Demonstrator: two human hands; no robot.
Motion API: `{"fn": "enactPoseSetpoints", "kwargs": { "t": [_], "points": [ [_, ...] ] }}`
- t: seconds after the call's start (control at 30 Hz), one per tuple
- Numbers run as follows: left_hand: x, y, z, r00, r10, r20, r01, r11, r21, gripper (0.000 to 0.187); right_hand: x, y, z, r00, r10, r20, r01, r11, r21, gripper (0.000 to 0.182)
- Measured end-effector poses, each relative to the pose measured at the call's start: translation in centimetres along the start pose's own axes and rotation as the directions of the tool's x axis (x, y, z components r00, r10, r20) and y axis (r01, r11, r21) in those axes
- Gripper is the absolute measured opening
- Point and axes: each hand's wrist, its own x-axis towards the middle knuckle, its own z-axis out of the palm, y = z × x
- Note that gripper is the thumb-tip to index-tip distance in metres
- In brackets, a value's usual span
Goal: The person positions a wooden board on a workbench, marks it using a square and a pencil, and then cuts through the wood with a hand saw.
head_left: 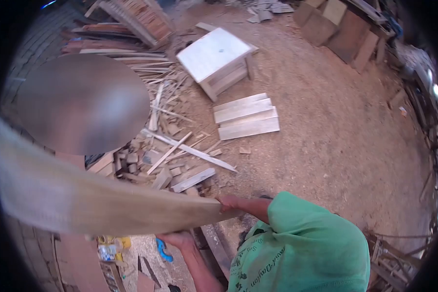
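Observation:
A long, wide wooden board [131, 211] runs from the left edge to the middle of the view, blurred toward its far left end. My right hand [230, 203] is closed round the board's near right end. Below the board's lower edge, my left hand [179, 239] holds it from underneath, its fingers partly hidden by the wood. The green shirt [306, 243] on my body fills the lower right.
A small white-topped table [219, 53] stands beyond flat planks [246, 117] on the sawdust-covered floor. Wood offcuts [175, 146] lie heaped above the board. A blue tool [164, 250] is below it. Panels [333, 29] lean at upper right. A blurred oval hides the upper left.

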Motion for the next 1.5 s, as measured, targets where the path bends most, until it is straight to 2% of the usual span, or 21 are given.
{"fn": "enactPoseSetpoints", "kwargs": {
  "t": [0.1,0.17,0.23,0.3,0.4,0.43,0.47,0.53,0.57,0.63,0.67,0.77,0.83,0.9,0.97,1.03,1.1,1.17,1.27,1.37,1.5],
  "points": [
    [1.4,-1.9,4.0,0.96,-0.176,0.219,0.217,0.96,-0.176,0.085,1.0,2.6,-3.0,0.995,0.091,-0.032,-0.092,0.995,-0.024,0.075],
    [3.6,-5.3,3.4,0.922,-0.183,0.342,0.169,0.983,0.071,0.075,0.2,3.7,-4.4,0.994,0.094,-0.06,-0.096,0.995,-0.029,0.074],
    [3.6,-6.1,3.7,0.858,-0.198,0.473,0.0,0.922,0.386,0.067,-1.7,4.8,-6.6,0.996,0.067,-0.061,-0.068,0.998,-0.008,0.074],
    [1.3,-4.2,7.6,0.759,-0.252,0.6,-0.293,0.691,0.661,0.064,-4.2,5.8,-8.1,0.999,0.033,-0.033,-0.033,0.999,0.004,0.075],
    [-0.3,-6.4,9.8,0.701,-0.25,0.668,-0.303,0.744,0.595,0.062,-7.2,10.5,-8.0,0.984,-0.004,-0.176,0.046,0.971,0.233,0.081],
    [-1.0,-7.7,9.9,0.687,-0.204,0.697,-0.358,0.74,0.569,0.06,-12.6,4.0,-13.4,0.961,0.271,0.059,-0.267,0.848,0.457,0.079],
    [-2.3,-7.2,10.9,0.669,-0.185,0.72,-0.379,0.748,0.544,0.059,-14.5,6.2,-14.5,0.954,0.287,0.089,-0.263,0.655,0.709,0.076],
    [-4.2,-6.3,12.1,0.619,-0.172,0.766,-0.457,0.714,0.53,0.06,-21.6,3.4,-19.4,0.983,0.137,-0.122,0.051,0.436,0.899,0.068],
    [-4.8,-6.5,12.0,0.58,-0.188,0.793,-0.513,0.672,0.534,0.06,-23.9,6.8,-20.6,0.955,0.011,-0.296,0.275,0.33,0.903,0.075],
    [-6.5,-7.2,11.8,0.529,-0.205,0.824,-0.516,0.693,0.504,0.066,-27.0,-4.8,-24.7,0.817,-0.029,-0.575,0.563,0.25,0.788,0.077],
    [-7.5,-7.6,11.5,0.496,-0.209,0.843,-0.518,0.708,0.48,0.068,-28.5,-11.1,-26.6,0.731,-0.048,-0.681,0.671,0.233,0.704,0.077],
    [-9.7,-11.3,7.9,0.455,-0.162,0.876,-0.551,0.721,0.42,0.08,-31.2,-8.5,-28.5,0.637,-0.135,-0.759,0.76,0.277,0.588,0.073],
    [-10.2,-16.1,2.1,0.504,-0.26,0.824,-0.518,0.673,0.529,0.095,-34.0,-5.3,-29.2,0.617,-0.154,-0.772,0.775,0.288,0.562,0.061],
    [-10.8,-22.1,-4.8,0.575,-0.582,0.575,-0.395,0.417,0.818,0.114,-35.7,-4.8,-29.1,0.633,-0.142,-0.761,0.758,0.31,0.574,0.047],
    [-11.2,-26.1,-9.8,0.587,-0.742,0.325,-0.306,0.168,0.937,0.127,-37.8,-6.1,-28.0,0.665,-0.098,-0.741,0.723,0.335,0.605,0.039],
    [-11.6,-27.6,-12.0,0.605,-0.721,0.336,-0.334,0.154,0.93,0.133,-38.6,-7.0,-27.3,0.672,-0.114,-0.731,0.711,0.373,0.596,0.036],
    [-11.8,-27.8,-11.9,0.595,-0.662,0.456,-0.383,0.264,0.885,0.134,-39.4,-6.9,-26.6,0.714,-0.142,-0.686,0.68,0.373,0.631,0.035],
    [-12.3,-29.3,-11.4,0.612,-0.46,0.643,-0.578,0.294,0.761,0.125,-39.9,-6.6,-26.8,0.744,-0.22,-0.631,0.665,0.346,0.662,0.034],
    [-11.9,-30.1,-10.2,0.686,-0.492,0.536,-0.305,0.475,0.825,0.099,-39.1,-7.1,-26.8,0.772,-0.259,-0.58,0.635,0.355,0.687,0.033],
    [-12.2,-31.3,-11.5,0.729,-0.405,0.552,-0.314,0.519,0.795,0.071,-37.7,-7.8,-27.3,0.786,-0.318,-0.53,0.617,0.362,0.698,0.032],
    [-12.2,-29.5,-11.7,0.812,-0.362,0.458,-0.237,0.514,0.825,0.06,-32.6,-10.0,-29.0,0.803,-0.449,-0.391,0.564,0.359,0.744,0.034]
  ]
}}
